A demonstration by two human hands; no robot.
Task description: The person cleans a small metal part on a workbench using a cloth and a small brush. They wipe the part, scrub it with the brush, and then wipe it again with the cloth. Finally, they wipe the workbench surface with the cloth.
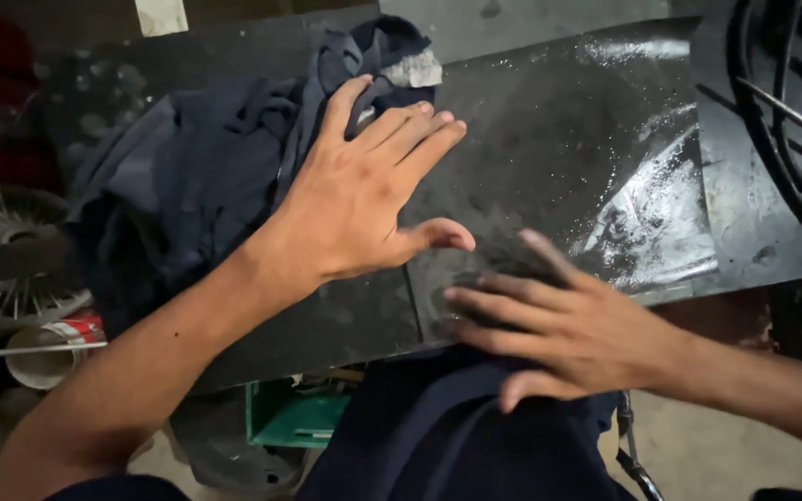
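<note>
My left hand [361, 190] lies flat with fingers spread, its fingertips on a crumpled dark blue cloth [201, 167] that sits on a black work surface [531, 139]. My right hand [549, 325], blurred and with fingers apart, hovers over the front edge of that surface, its fingers pointing left. Neither hand holds anything. Below the right hand hangs more dark blue fabric [457, 427], over my lap.
The black surface has a wet, shiny patch [652, 213] at the right. Black cables and a thin rod [791, 102] lie at the far right. A spoked wheel [6, 250] and a small can [48, 348] are at the left. A green crate [294, 417] sits below.
</note>
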